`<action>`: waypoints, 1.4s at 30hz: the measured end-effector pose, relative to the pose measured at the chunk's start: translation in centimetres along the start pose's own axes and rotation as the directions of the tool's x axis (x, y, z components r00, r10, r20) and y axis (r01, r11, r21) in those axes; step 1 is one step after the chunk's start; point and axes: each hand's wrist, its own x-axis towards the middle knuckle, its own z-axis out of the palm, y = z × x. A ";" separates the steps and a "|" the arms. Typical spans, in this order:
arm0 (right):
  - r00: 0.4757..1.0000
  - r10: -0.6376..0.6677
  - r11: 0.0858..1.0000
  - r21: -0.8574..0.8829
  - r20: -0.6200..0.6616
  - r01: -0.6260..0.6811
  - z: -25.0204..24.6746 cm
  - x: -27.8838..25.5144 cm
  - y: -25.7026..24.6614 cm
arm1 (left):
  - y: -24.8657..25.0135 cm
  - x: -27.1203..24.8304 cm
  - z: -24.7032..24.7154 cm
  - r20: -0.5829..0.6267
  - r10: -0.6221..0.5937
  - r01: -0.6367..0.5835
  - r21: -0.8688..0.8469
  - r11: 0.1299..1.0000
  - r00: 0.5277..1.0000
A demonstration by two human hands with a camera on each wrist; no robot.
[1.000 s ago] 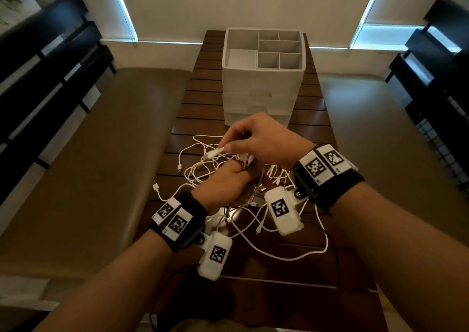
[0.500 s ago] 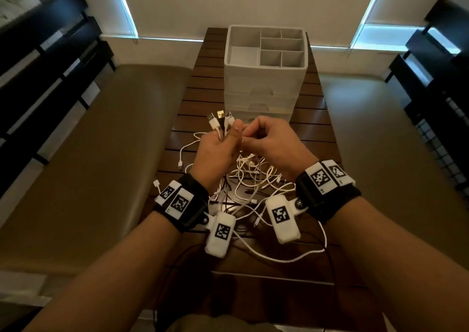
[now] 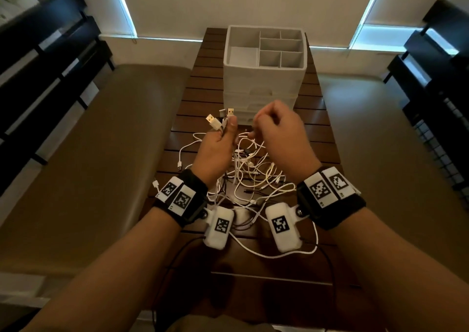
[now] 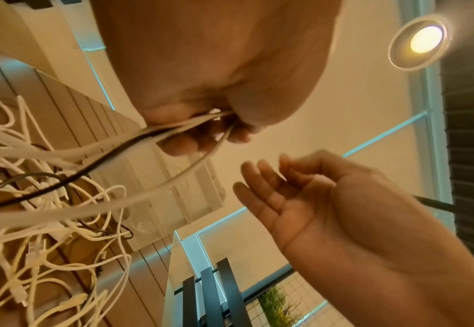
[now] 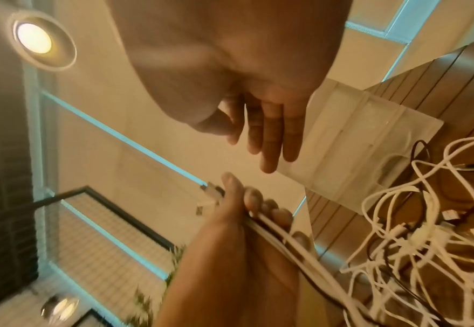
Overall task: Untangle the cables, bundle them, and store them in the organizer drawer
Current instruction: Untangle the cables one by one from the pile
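A tangle of white and black cables (image 3: 253,179) lies on the wooden slat table (image 3: 203,98). My left hand (image 3: 225,128) is raised above it and grips a bunch of cable ends, their USB plugs (image 3: 214,123) sticking up past the thumb. The left wrist view shows the fingers (image 4: 202,124) curled round those cords. My right hand (image 3: 269,120) hovers just right of the left one. Its fingers (image 5: 269,137) are relaxed and hold nothing. The white organizer (image 3: 264,82) stands behind the hands, its front drawers pushed in.
The organizer's top tray (image 3: 281,44) has several bare compartments. Padded benches (image 3: 101,154) run along both sides of the narrow table. Dark slatted furniture (image 3: 38,65) stands at the far left and right. One loose white cable (image 3: 279,254) loops toward the near table edge.
My left hand has risen from the tangle with the plug ends gathered in it. My right hand added a plug to the bunch, then let go and drew slightly right.
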 end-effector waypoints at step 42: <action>0.875 0.070 0.908 -0.394 0.478 0.143 1.5 -3.4 9.2 | 0.4 1.6 -5.2 0.217 0.028 0.134 -0.693 0.709 0.976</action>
